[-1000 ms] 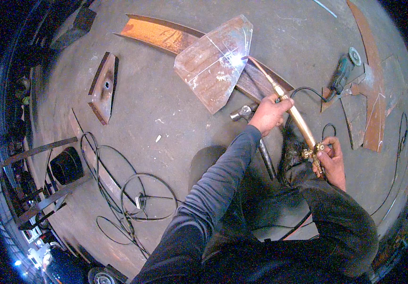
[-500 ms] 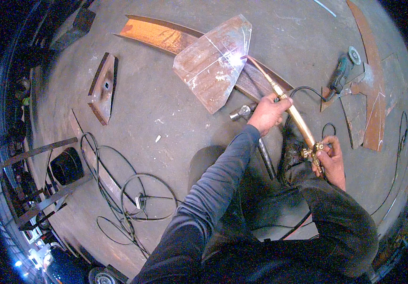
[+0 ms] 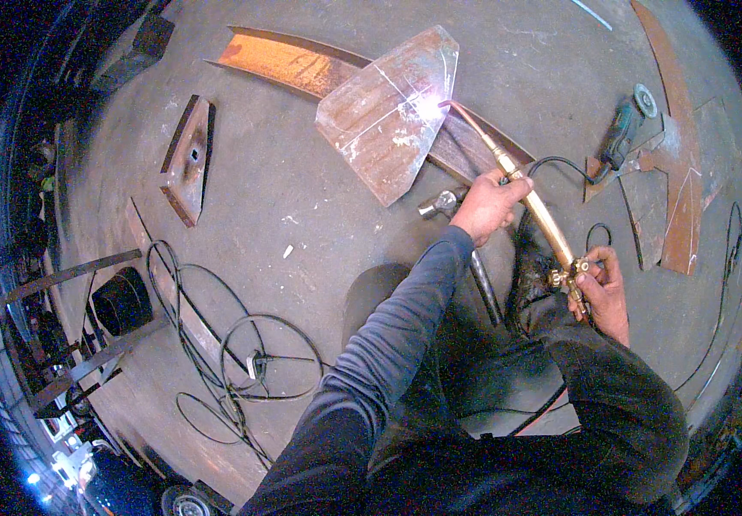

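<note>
My left hand [image 3: 493,209] is wrapped round the long barrel of a brass cutting or heating torch [image 3: 544,224]. My right hand [image 3: 601,297] grips its valve end, thumb against the brass fittings. The torch's bent copper tip reaches the right edge of a pale, scuffed steel plate [image 3: 366,138] with white marked lines, where a bright bluish-pink glow [image 3: 431,107] hides the exact point. The plate lies across a long rusty steel channel [image 3: 285,64]. Just beside my left hand is a hammer [image 3: 437,205], its shaft partly hidden by my wrist.
An angle grinder [image 3: 620,129] rests on rusty cut plates [image 3: 676,224] at right. A small angled steel piece [image 3: 183,159] lies left on the concrete floor. Coiled cables [image 3: 272,322] spread at lower left near a metal frame [image 3: 70,275]. My bent legs occupy the bottom.
Both hands and the torch have stayed in place. The glow at the tip looks a little pinker and more diffuse than a second ago.
</note>
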`<action>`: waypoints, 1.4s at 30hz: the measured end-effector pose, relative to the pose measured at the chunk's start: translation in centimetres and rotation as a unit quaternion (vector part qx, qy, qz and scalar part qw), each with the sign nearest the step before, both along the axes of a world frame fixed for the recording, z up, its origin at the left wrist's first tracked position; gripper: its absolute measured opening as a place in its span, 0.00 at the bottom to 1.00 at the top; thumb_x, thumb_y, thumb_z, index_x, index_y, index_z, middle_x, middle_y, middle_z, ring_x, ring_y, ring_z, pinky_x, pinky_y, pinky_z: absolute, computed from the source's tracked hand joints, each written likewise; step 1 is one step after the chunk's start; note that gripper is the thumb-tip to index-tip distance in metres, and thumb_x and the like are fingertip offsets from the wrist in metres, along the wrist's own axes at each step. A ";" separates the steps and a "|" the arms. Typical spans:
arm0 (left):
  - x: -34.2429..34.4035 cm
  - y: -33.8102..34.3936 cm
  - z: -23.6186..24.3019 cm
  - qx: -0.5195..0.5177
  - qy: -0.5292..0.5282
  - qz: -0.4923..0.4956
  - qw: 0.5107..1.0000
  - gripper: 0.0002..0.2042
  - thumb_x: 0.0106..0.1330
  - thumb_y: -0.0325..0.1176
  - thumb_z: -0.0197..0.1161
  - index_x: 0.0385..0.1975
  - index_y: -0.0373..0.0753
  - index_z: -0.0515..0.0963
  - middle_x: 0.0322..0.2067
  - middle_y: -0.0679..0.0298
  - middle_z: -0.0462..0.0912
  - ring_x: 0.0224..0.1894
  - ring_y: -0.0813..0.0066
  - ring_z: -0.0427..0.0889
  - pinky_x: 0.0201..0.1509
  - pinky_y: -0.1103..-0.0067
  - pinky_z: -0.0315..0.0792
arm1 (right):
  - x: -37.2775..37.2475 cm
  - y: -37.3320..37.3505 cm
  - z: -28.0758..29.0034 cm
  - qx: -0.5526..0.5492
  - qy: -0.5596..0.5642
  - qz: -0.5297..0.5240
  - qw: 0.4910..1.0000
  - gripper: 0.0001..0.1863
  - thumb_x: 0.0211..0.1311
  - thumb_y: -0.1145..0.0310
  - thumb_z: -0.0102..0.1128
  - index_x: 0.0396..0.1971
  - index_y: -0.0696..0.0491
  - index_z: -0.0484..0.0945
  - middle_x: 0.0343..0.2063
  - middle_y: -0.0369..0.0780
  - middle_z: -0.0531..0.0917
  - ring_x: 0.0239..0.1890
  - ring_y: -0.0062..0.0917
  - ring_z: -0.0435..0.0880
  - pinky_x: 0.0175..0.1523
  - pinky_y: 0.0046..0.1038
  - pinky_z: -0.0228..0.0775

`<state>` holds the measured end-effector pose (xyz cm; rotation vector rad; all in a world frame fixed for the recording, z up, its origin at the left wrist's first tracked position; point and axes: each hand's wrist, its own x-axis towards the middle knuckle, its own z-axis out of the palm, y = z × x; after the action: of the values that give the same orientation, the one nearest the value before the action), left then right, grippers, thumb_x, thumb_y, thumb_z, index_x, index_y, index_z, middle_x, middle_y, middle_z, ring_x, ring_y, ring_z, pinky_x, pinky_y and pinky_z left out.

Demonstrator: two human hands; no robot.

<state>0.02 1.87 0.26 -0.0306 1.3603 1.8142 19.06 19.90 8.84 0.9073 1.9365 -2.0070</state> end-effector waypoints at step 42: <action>0.0 -0.1 0.6 -0.004 0.000 -0.014 1.000 0.11 0.71 0.41 0.63 0.40 0.39 0.75 0.26 0.73 0.73 0.20 0.86 0.65 0.20 0.83 0.59 | 0.0 -0.4 0.4 0.015 -0.012 -0.003 1.000 0.15 0.67 0.70 0.60 0.48 0.48 0.64 0.27 0.37 0.81 0.17 0.17 0.79 0.17 0.18 0.67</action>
<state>0.04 1.77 0.84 -0.0158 1.3623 1.7858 19.06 19.50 9.26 0.9425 1.9579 -1.9661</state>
